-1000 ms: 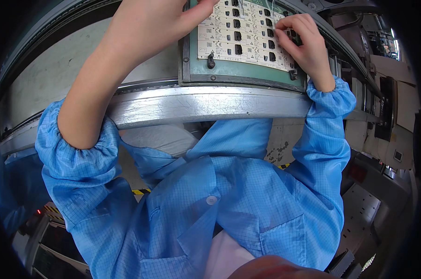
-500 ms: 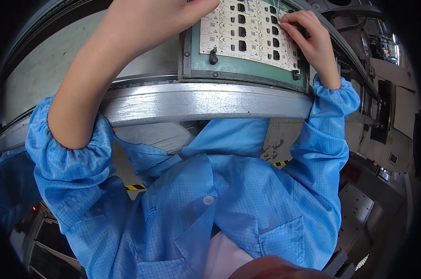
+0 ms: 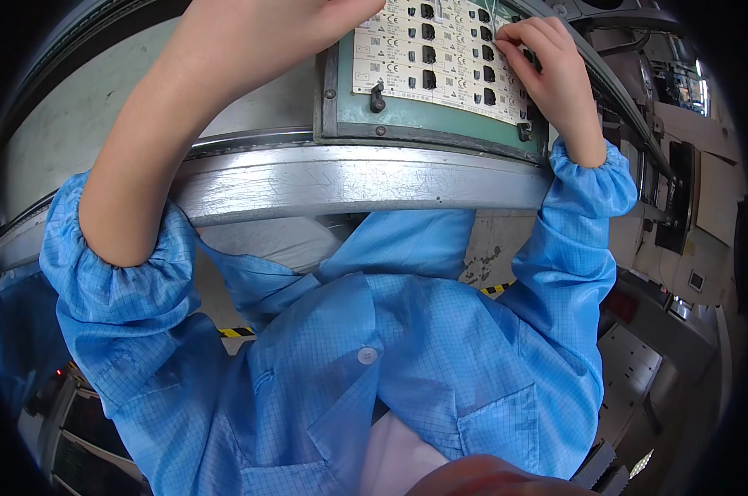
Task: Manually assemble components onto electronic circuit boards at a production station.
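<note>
One cream circuit panel (image 3: pixel 458 58) lay in one green carrier (image 3: pixel 440 124), a worker's right hand (image 3: pixel 555 68) narrowed at its right side, any hold unclear; the cropped left hand (image 3: pixel 320 20) could not be judged. Likely light, stiff and fragile, the panel seemed best gripped by its edges. At least nine large black components (image 3: pixel 429 78) and two black clips (image 3: pixel 378 97) showed.

The top edge cuts through the left hand (image 3: pixel 316 11), leaving most fingers out of view, and crops the white board (image 3: pixel 388 68), whose print is too small to read; whether the right hand (image 3: pixel 549 56) grips anything is unclear.
</note>
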`<act>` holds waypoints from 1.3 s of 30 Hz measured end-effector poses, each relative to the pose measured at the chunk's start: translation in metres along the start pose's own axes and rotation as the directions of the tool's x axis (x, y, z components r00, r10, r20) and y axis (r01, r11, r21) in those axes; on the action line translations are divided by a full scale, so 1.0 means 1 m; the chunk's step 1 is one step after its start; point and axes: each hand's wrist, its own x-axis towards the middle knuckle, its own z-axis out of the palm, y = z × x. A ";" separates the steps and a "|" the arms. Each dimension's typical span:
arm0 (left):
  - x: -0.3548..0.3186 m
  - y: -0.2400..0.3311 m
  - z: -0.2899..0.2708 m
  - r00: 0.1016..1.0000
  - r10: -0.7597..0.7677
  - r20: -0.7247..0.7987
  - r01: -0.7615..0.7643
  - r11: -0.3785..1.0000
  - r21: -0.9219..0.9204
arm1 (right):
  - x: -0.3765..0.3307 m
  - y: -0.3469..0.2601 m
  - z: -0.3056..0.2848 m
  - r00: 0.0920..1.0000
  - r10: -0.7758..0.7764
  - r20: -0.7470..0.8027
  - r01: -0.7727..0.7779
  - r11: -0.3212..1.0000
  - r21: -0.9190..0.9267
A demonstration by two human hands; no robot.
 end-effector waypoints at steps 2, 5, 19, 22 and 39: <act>0.002 0.000 -0.001 1.000 0.000 -0.003 0.000 1.000 0.000 | 0.005 -0.010 -0.004 1.000 -0.030 0.005 0.030 0.992 -0.119; 0.002 -0.002 0.000 1.000 -0.003 0.001 0.003 1.000 0.006 | 0.005 -0.022 0.004 0.998 -0.058 -0.012 0.053 0.960 -0.274; -0.008 -0.007 0.025 0.989 0.148 0.000 -0.148 0.989 -0.002 | 0.091 0.034 0.024 0.981 -0.014 -0.193 0.007 0.999 -0.040; -0.015 -0.012 0.018 0.987 0.130 -0.090 -0.110 0.973 0.202 | 0.166 0.036 0.064 0.980 0.047 -0.192 -0.060 0.996 -0.065; 0.010 0.024 0.075 0.996 -0.006 -0.089 0.046 0.892 0.449 | 0.140 0.036 -0.022 0.803 0.322 -0.502 -0.033 0.865 0.501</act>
